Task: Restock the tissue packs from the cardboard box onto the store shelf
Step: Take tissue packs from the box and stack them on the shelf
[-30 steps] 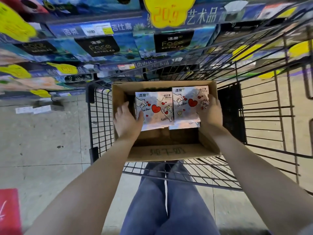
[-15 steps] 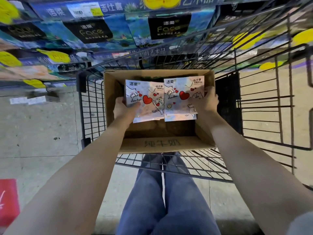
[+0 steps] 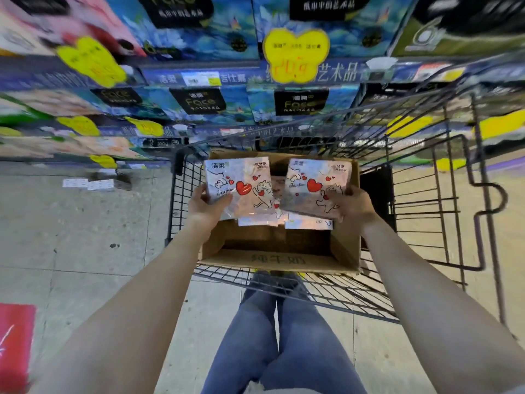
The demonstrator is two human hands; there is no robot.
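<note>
Even store light, wide-angle view bowed at the edges.
Motion blur smears the blue boxed shelf stock (image 3: 221, 38); glossy heart-printed tissue packs (image 3: 241, 194) catch glare.

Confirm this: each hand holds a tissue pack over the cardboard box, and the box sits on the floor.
Not quite: the box sits in the wire cart, not on the floor, as the head view shows. The left hand holds the left pack and the right hand the right pack over it.
</note>
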